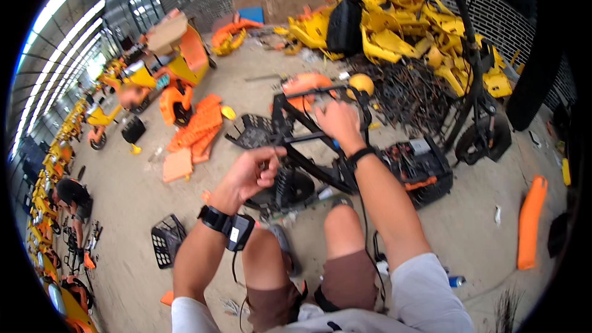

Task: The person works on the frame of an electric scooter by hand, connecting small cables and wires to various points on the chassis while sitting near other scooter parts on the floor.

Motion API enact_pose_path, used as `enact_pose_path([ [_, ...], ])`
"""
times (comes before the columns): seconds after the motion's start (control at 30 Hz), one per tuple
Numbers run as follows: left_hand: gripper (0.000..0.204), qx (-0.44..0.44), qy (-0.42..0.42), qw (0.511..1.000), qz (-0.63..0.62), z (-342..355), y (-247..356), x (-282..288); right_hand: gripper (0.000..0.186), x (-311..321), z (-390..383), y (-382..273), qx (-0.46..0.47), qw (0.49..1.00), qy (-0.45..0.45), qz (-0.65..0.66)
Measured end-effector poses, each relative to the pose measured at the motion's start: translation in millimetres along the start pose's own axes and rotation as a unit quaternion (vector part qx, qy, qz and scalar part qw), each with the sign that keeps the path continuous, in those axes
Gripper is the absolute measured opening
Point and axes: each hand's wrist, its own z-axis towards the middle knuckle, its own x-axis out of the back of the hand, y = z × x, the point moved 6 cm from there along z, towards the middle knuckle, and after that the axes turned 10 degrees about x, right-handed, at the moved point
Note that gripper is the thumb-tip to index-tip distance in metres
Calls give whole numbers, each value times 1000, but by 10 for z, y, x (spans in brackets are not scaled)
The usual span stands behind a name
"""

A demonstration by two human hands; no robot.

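A stripped black scooter frame (300, 159) stands before my knees, with a coil spring and a wheel low on its left side. My left hand (251, 174) is at the frame's left side, fingers curled in and the index finger reaching to the frame. Anything pinched in it is too small to make out. Over the upper part of the frame, my right hand (340, 124) is closed with its back toward me. What its fingers hold is hidden. A black plastic rack (253, 131) juts from the frame's far left.
Yellow body panels (394, 28) are heaped at the back right, beside dark metal scraps (404, 92). A black crate (425, 172) of parts lies right of the frame. Orange panels (198, 131) and a black basket (166, 240) lie left. Another person (74, 200) crouches far left by yellow scooters.
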Motion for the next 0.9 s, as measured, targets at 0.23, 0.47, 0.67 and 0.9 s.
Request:
enact_pose_path([
  [0.23, 11, -144, -103, 984, -4, 221, -215, -461, 45, -40, 45, 150, -76, 992, -99, -37],
  [0.47, 39, -269, 70, 945, -174, 552, -331, -631, 45, -37, 44, -43, -76, 982, -161, -63],
  [0.67, 35, -277, 43, 930, -237, 759, -289, -695, 47, -64, 46, -19, -91, 981, -162, -49],
  [0.9, 31, -269, 72, 925, -259, 895, -209, -556, 49, -42, 42, -65, -82, 981, -168, -46],
])
